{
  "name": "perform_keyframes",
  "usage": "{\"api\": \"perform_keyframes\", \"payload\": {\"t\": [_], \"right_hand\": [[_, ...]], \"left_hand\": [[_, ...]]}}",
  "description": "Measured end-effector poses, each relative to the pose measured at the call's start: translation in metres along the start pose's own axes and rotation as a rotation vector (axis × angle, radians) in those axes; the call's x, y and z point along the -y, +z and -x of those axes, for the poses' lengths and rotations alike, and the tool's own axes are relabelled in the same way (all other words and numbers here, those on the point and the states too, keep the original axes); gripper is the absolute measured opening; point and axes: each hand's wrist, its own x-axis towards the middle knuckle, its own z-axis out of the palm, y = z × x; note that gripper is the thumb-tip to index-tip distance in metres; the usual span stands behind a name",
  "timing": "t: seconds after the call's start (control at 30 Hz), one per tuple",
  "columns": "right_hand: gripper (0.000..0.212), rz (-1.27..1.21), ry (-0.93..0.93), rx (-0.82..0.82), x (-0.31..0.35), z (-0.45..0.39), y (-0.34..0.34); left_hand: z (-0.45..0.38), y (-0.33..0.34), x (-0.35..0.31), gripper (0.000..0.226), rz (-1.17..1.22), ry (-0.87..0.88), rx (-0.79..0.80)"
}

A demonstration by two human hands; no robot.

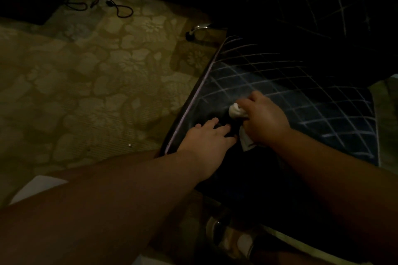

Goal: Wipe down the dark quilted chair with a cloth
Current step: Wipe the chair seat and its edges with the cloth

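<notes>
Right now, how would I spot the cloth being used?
Find the dark quilted chair on the right. On its seat, the right hand grips a bunched white cloth. It is the only pale thing against the dark upholstery.

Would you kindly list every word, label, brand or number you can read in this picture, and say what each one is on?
None: no readable text anywhere.
The chair bears only stitched lines.
The cloth, gripped by the right hand, is plain white.
The left hand rests on the seat.
The carpet shows only flowers.

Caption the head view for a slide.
Right hand wipes the quilted chair seat with a white cloth; left hand rests alongside.
</notes>
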Motion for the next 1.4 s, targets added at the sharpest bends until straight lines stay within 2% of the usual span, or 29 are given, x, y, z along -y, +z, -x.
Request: {"api": "perform_keyframes", "payload": {"t": [0.13, 0.23, 0.4, 0.5, 0.63, 0.67, 0.73, 0.83, 0.9, 0.97, 1.07, 1.1, 1.33, 1.4], "right_hand": [[0.039, -0.040, 0.174, -0.120, 0.007, -0.022, 0.003], [0.037, -0.026, 0.224, -0.143, 0.017, -0.020, 0.003], [0.047, -0.059, -0.054, 0.065, 0.025, -0.001, 0.001], [0.049, 0.017, -0.108, 0.050, 0.018, -0.015, 0.000], [0.043, -0.025, 0.140, -0.113, 0.016, -0.044, 0.003], [0.041, -0.027, 0.155, -0.132, 0.018, -0.047, 0.004], [0.042, -0.034, 0.094, -0.111, 0.022, -0.046, 0.006], [0.046, -0.033, -0.174, -0.007, 0.023, -0.036, 0.004], [0.047, 0.009, -0.274, 0.058, 0.021, -0.038, -0.002], [0.048, 0.066, -0.239, 0.030, 0.016, -0.050, -0.003], [0.045, 0.039, -0.034, -0.100, 0.017, -0.071, -0.001], [0.044, 0.042, -0.018, -0.109, 0.020, -0.075, 0.000], [0.058, 0.032, -0.343, 0.049, 0.051, -0.059, -0.001], [0.061, 0.092, -0.372, 0.064, 0.048, -0.063, -0.001]], "left_hand": [[-0.003, 0.001, 0.005, 0.074, -0.013, 0.011, 0.033], [-0.005, 0.000, 0.006, 0.076, -0.041, 0.014, 0.059], [-0.006, 0.002, 0.005, 0.065, -0.009, 0.018, 0.026], [-0.005, 0.003, 0.006, 0.070, -0.002, 0.027, 0.044], [-0.006, 0.005, 0.012, 0.077, -0.017, 0.048, 0.031], [-0.007, 0.006, 0.014, 0.079, -0.030, 0.048, 0.025], [-0.007, 0.006, 0.015, 0.077, -0.032, 0.056, 0.030], [-0.006, 0.009, 0.013, 0.073, -0.031, 0.058, 0.008], [-0.005, 0.012, 0.013, 0.072, -0.036, 0.065, -0.003], [-0.005, 0.015, 0.015, 0.072, -0.046, 0.075, -0.010], [-0.005, 0.016, 0.016, 0.074, -0.055, 0.076, 0.000], [-0.006, 0.016, 0.015, 0.074, -0.065, 0.070, 0.007], [-0.008, 0.016, 0.007, 0.072, -0.097, 0.036, 0.023], [-0.008, 0.019, 0.006, 0.073, -0.098, 0.033, 0.022]]}}
